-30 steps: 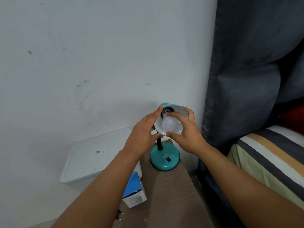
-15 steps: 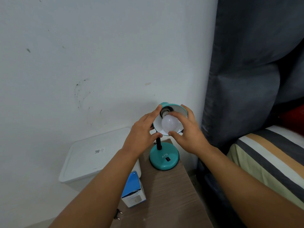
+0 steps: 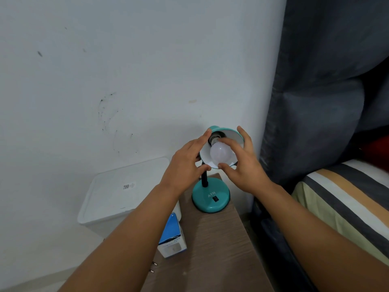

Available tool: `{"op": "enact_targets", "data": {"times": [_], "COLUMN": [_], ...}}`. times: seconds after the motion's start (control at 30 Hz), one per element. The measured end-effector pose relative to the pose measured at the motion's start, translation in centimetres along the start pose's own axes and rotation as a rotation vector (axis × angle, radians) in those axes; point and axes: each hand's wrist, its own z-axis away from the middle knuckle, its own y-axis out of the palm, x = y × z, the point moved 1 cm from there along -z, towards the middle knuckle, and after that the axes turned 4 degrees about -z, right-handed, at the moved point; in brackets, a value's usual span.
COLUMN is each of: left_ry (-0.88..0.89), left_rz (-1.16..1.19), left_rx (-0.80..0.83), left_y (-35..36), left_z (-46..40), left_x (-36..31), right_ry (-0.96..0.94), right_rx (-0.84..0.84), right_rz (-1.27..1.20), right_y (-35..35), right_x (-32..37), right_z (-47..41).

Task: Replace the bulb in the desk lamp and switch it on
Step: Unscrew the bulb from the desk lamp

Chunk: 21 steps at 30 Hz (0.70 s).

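A teal desk lamp stands on a wooden bedside table (image 3: 221, 245), its round base (image 3: 210, 200) carrying a black switch (image 3: 215, 199). The shade (image 3: 229, 135) tilts toward me, and a white bulb (image 3: 221, 153) sits in its socket, unlit. My left hand (image 3: 185, 165) holds the shade's left rim and the neck below it. My right hand (image 3: 242, 163) has its index finger across the top of the bulb and its thumb under it, with the other fingers behind the shade's right rim.
A blue and white bulb box (image 3: 171, 239) stands at the table's left edge, a plug (image 3: 152, 267) lying beside it. A white lidded bin (image 3: 124, 192) sits left of the table against the wall. A dark headboard (image 3: 315, 102) and striped bed (image 3: 347, 199) are on the right.
My right hand has shifted its fingers around the bulb, the thumb now under it. My left hand stays on the shade. The view has shifted slightly.
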Motion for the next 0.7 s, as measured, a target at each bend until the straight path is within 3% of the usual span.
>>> {"op": "enact_targets", "data": {"times": [0.27, 0.47, 0.7], "left_ry": [-0.011, -0.041, -0.049], "left_rz": [-0.005, 0.026, 0.034], "left_rx": [0.006, 0.001, 0.008], "left_y": [0.01, 0.08, 0.20], "left_z": [-0.13, 0.14, -0.19], "left_x": [-0.07, -0.24, -0.33], "right_ry": [0.108, 0.060, 0.164], "right_rx": [-0.094, -0.044, -0.100], "right_rz": [-0.020, -0.044, -0.071], "right_y": [0.29, 0.17, 0.48], "right_x": [0.72, 0.89, 0.67], "right_z": [-0.25, 0.01, -0.05]}}
